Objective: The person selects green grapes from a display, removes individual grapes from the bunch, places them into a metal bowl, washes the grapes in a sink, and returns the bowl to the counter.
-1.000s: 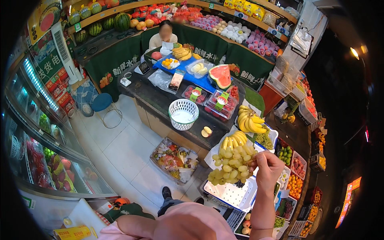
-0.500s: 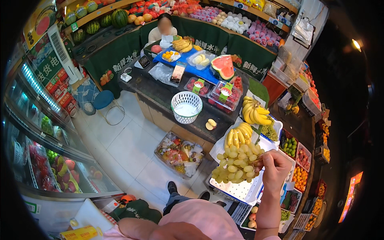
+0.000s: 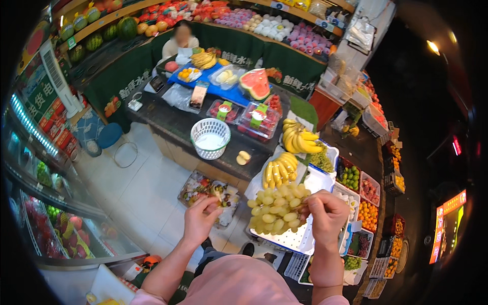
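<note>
A bunch of pale green grapes (image 3: 278, 208) hangs from my right hand (image 3: 325, 216), which is closed round its stem end at the bunch's right side. My left hand (image 3: 200, 222) is raised to the left of the grapes, apart from them. Its fingers are curled, with a gap between thumb and fingertips, and I see nothing held there. Below the grapes lies a white tray (image 3: 300, 243) with holes in its bottom. Just beyond them, a bunch of yellow bananas (image 3: 279, 170) rests on white paper.
A dark counter (image 3: 168, 122) carries a white basket (image 3: 210, 138), a cut potato-like fruit (image 3: 243, 157), boxed red fruit (image 3: 257, 122) and a watermelon piece (image 3: 255, 84). A waste bin (image 3: 189, 184) stands on the floor. Fruit crates (image 3: 367, 216) line the right. A person (image 3: 179, 43) sits behind the counter.
My left hand has risen from the lower edge to beside the grapes. My right hand still holds the bunch. The view has shifted, so the counter sits further left.
</note>
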Demonstrator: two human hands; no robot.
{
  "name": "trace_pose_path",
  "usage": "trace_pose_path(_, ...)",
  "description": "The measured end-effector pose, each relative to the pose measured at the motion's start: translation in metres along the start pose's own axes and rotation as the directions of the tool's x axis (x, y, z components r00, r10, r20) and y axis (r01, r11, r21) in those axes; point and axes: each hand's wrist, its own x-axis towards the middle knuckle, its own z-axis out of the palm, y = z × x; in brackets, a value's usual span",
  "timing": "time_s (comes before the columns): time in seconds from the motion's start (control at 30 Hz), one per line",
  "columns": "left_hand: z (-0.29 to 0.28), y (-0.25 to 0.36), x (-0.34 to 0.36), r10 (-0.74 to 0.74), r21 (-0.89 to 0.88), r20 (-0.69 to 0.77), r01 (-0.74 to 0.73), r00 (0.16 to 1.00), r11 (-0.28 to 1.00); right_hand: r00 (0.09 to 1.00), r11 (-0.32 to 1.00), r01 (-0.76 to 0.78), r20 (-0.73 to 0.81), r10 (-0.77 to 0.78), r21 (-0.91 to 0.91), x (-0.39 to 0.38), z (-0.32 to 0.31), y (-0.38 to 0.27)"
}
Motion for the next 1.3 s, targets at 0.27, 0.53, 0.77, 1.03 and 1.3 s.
trace_pose_path(0.27, 0.010, 0.022, -0.012, 0.188, -0.230, 0.053, -0.172, 0.981, 0.958, 1.000, 1.000, 0.024, 0.019, -0.024, 0.011, 0.000, -0.001, 0.002)
trace_pose_path(0.53, -0.004, 0.084, -0.019, 0.563, -0.132, -0.026, -0.562, 0.826, 0.817, 0.998, 0.999, 0.035, 0.050, -0.035, -0.018, 0.000, 0.002, -0.001)
trace_pose_path(0.77, 0.005, 0.118, -0.014, 0.821, 0.068, 0.093, -0.826, 0.563, 0.559, 0.994, 0.996, 0.037, 0.107, -0.029, -0.075, -0.001, 0.005, 0.001)
trace_pose_path(1.03, 0.017, 0.130, -0.008, 0.891, 0.305, 0.226, -0.897, 0.393, 0.319, 0.988, 0.998, 0.012, 0.155, -0.002, -0.063, 0.001, 0.003, 0.004)
trace_pose_path(1.3, 0.032, 0.136, 0.016, 0.903, 0.374, 0.376, -0.926, 0.211, 0.060, 0.978, 0.993, 0.084, 0.199, -0.066, -0.080, 0.014, -0.003, 0.007)
